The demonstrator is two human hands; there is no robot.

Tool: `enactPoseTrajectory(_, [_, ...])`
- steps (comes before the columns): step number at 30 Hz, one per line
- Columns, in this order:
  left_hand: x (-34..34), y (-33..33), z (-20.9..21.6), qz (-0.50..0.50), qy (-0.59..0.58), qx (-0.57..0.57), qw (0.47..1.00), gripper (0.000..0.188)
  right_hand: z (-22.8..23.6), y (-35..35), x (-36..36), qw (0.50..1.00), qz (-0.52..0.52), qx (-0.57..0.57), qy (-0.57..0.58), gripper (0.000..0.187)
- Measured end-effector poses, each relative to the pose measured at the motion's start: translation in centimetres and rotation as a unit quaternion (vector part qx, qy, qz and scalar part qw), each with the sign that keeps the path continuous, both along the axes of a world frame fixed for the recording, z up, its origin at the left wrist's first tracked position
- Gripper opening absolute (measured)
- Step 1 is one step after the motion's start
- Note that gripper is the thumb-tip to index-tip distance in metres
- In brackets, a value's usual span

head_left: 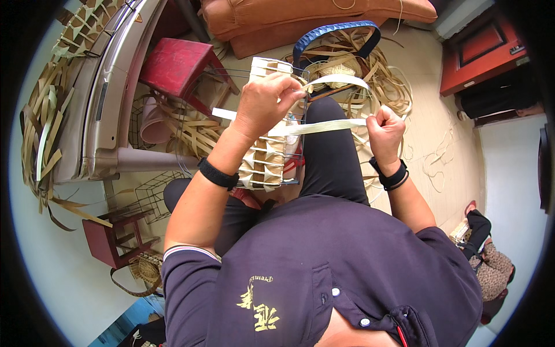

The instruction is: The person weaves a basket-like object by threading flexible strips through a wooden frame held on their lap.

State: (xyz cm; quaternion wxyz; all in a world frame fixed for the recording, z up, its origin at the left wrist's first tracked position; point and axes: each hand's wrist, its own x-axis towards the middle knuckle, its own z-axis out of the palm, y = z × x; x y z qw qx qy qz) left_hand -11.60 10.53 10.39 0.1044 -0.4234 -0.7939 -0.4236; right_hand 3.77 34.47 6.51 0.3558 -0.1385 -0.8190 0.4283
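A wire basket frame [304, 78], partly woven with cream and tan strips [263, 165], stands between my knees. My left hand [267, 103] is over its far part, thumb and finger pinched on a pale flat strip [338, 79] at the frame's corner. That strip arcs right toward my right hand [385, 132], which is closed in a fist. From this fist a pale strip [326, 126] runs taut to the left, across my thigh and over the woven part. A white strip end [222, 113] sticks out left of my left wrist. Whether these are one strip I cannot tell.
Loose strips [399, 87] lie in a heap on the floor by a blue-handled basket [338, 26]. To the left are a red stool [173, 66], a pink bucket [155, 121] and a table [118, 87] with more strips. Another person [491, 269] sits at the lower right.
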Motion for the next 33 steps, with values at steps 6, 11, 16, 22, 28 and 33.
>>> enactPoseTrajectory(6, [-1.2,-4.0,-1.8,0.104,0.005,-0.042,0.994,0.025,-0.3,0.2,0.3,0.999,-0.017,0.049,-0.006,0.017])
enactPoseTrajectory(11, [-2.2,-9.6,-6.8,0.361,-0.072,0.044,0.929,0.071,0.0,0.1,-0.3,0.996,0.013,-0.087,0.008,0.047])
enactPoseTrajectory(16, [-0.8,-12.4,-9.3,0.229,-0.523,0.186,0.800,0.056,-1.3,1.9,-0.1,0.968,0.071,-0.232,-0.057,0.032])
enactPoseTrajectory(22, [0.6,-10.7,-10.2,0.192,-0.526,0.215,0.800,0.021,-2.2,4.0,-0.2,0.713,0.303,-0.612,-0.160,0.049])
enactPoseTrajectory(28, [0.0,-10.6,-11.2,0.211,-0.540,0.244,0.777,0.019,-1.7,4.0,1.4,0.580,0.481,-0.653,-0.078,0.048])
enactPoseTrajectory(33, [-0.2,-10.6,-11.4,0.214,-0.545,0.261,0.767,0.019,-2.3,4.5,1.4,0.545,0.623,-0.551,-0.109,0.055])
